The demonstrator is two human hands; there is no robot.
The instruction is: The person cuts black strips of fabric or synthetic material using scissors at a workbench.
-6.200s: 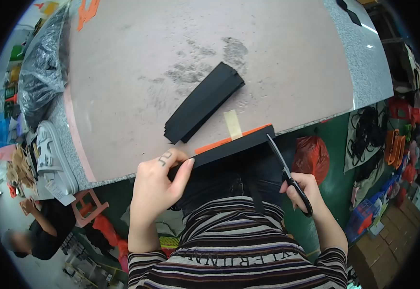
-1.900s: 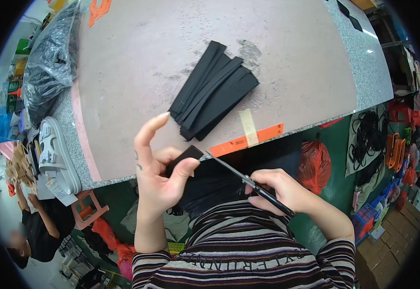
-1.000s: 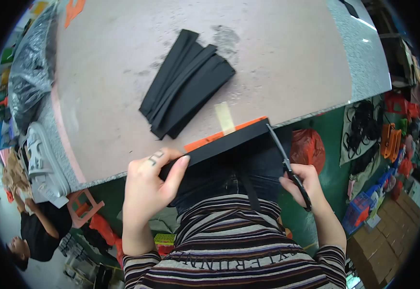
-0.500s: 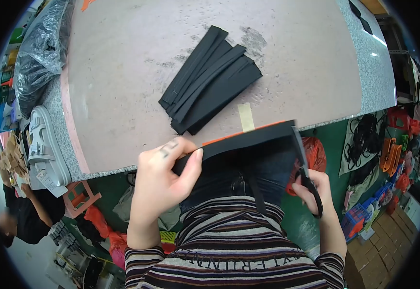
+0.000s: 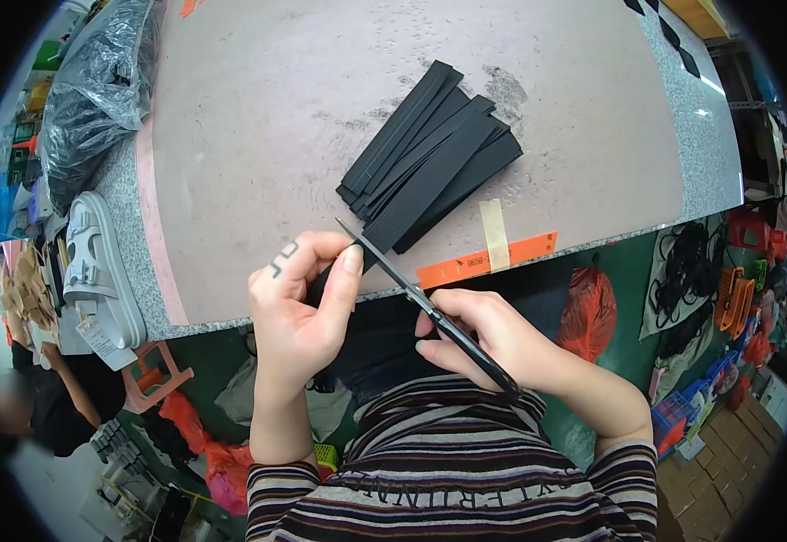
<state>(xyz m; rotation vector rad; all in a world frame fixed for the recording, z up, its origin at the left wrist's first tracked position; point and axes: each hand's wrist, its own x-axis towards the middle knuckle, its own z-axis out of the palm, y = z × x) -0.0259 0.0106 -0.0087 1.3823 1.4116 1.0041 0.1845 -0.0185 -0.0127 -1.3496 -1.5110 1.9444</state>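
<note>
My left hand [image 5: 299, 307] pinches a black fabric strip [image 5: 318, 287] between thumb and forefinger; much of the strip is hidden by the hand. In my right hand [image 5: 488, 339] is a pair of scissors [image 5: 464, 343] with black handles. Its blades look closed and point up and left, their tips just beyond my left thumb and finger. Right past the blades, a fanned pile of cut black strips [image 5: 443, 149] lies on the table mat, with one wide strip on top reaching toward the scissors.
An orange ruler-like strip [image 5: 448, 269] is held at the table's near edge by masking tape [image 5: 495, 230]. At the left are a white sandal [image 5: 104, 271] and a plastic-wrapped bundle [image 5: 95, 99]. A red bag [image 5: 590, 312] sits below; a co-worker's arm [image 5: 73, 388] shows at far left.
The black strip stretched between my hands is gone from there, and another strip tops the pile. My right hand has brought the scissors left to my left hand. The orange strip is uncovered.
</note>
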